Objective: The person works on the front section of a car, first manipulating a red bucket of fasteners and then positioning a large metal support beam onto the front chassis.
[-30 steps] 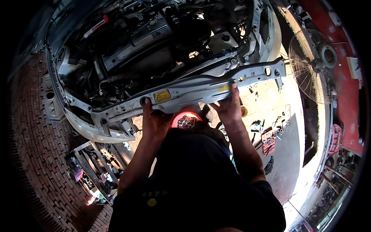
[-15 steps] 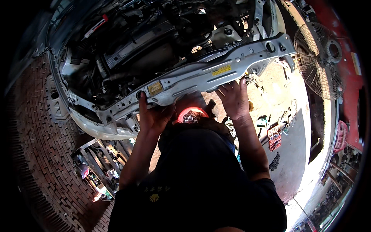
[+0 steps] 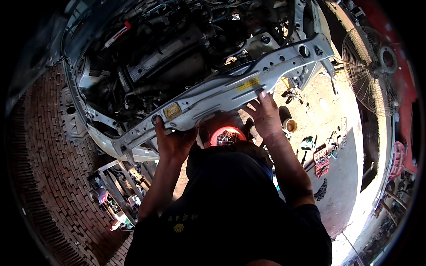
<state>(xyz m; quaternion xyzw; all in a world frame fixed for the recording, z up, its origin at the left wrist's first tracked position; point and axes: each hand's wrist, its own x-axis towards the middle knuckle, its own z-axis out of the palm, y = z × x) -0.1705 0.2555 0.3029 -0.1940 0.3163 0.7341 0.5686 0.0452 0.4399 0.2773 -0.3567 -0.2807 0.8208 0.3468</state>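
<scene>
A long grey metal radiator support panel (image 3: 217,98) lies aslant across the front of the car, in both my hands. My left hand (image 3: 172,142) grips its near edge on the left, thumb on top by a round hole and fingers underneath. Farther right, my right hand (image 3: 266,116) holds the same edge, its thumb up against the panel's face below a yellow label (image 3: 247,84). The fingers of both hands are partly hidden under the metal. The panel's left end (image 3: 119,146) juts out over the car's front corner.
Beyond the panel is the open engine bay (image 3: 173,57), with a red-capped tube (image 3: 116,35) on its left. Below the panel stands a red basin (image 3: 214,138) of small metal parts. A caged fan (image 3: 366,68) is at the right; tools and a red package (image 3: 321,160) lie on the ground.
The panel has come toward me and a little to the left, its left end shifting outward over the car's front. Both hands have moved with it. My view has also shifted slightly.
</scene>
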